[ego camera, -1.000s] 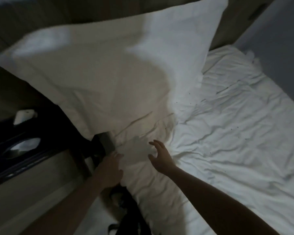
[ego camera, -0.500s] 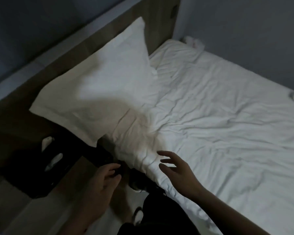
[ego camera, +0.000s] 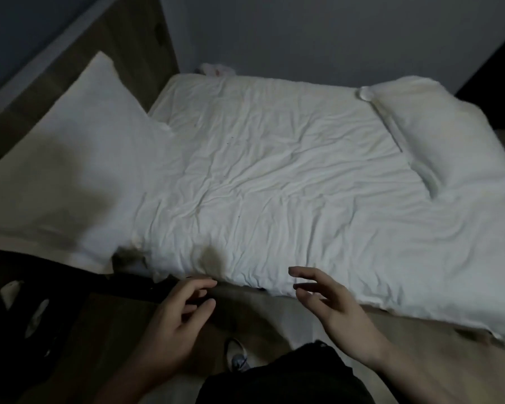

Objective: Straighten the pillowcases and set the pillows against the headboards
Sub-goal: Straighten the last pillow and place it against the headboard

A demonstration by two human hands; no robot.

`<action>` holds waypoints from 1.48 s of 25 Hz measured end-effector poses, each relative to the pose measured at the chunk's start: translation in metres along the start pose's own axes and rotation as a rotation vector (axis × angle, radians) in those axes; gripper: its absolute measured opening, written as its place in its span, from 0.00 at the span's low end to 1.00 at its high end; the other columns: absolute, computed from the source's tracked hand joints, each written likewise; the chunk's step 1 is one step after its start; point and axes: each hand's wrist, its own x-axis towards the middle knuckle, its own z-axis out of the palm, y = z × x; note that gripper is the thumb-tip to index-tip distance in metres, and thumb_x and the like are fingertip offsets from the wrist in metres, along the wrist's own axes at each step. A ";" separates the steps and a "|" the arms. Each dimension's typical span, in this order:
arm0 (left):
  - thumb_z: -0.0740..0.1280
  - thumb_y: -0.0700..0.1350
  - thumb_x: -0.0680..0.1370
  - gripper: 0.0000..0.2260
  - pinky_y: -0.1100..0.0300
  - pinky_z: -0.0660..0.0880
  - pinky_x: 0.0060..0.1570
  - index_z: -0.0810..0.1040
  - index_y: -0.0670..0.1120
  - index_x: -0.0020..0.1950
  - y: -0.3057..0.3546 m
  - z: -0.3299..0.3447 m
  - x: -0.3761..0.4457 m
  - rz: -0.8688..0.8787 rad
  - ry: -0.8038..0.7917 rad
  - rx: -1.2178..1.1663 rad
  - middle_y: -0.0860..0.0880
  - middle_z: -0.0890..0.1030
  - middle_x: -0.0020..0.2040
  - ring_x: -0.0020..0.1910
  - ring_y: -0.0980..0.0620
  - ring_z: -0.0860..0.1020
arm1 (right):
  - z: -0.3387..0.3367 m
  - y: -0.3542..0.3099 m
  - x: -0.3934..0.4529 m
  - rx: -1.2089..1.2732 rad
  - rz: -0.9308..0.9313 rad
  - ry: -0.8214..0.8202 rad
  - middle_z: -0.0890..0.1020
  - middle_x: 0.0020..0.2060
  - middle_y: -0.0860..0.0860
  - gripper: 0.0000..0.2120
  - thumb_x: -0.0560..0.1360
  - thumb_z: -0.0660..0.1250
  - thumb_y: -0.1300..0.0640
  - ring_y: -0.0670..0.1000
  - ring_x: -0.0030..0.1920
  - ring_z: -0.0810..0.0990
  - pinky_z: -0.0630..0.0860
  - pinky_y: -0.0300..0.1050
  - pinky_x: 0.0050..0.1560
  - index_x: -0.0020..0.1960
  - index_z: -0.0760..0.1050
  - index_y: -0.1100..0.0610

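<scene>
Bed (ego camera: 274, 182) fills most of the view, covered by a wrinkled white sheet. Folded white duvet (ego camera: 449, 158) lies across its right end. One white pillow (ego camera: 79, 158) lies at the left end, its far edge against the wooden headboard (ego camera: 70, 65), its near corner overhanging the bed edge. Wooden floor (ego camera: 274, 322) runs along the near side. Left hand (ego camera: 175, 319) hovers above the floor just beside the bed edge, grip apart, fingers loosely curled, holding nothing. Right hand (ego camera: 330, 304) hovers at the bed edge, fingers spread, grip apart, empty. A shoe (ego camera: 237, 357) shows below, between the forearms.
</scene>
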 end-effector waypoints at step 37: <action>0.68 0.47 0.83 0.11 0.63 0.74 0.61 0.78 0.59 0.64 0.335 0.708 0.056 0.031 -0.184 -0.013 0.61 0.79 0.63 0.65 0.63 0.77 | -0.687 0.294 -0.196 0.181 0.084 0.330 0.87 0.56 0.47 0.37 0.61 0.73 0.22 0.45 0.64 0.83 0.75 0.54 0.70 0.63 0.83 0.41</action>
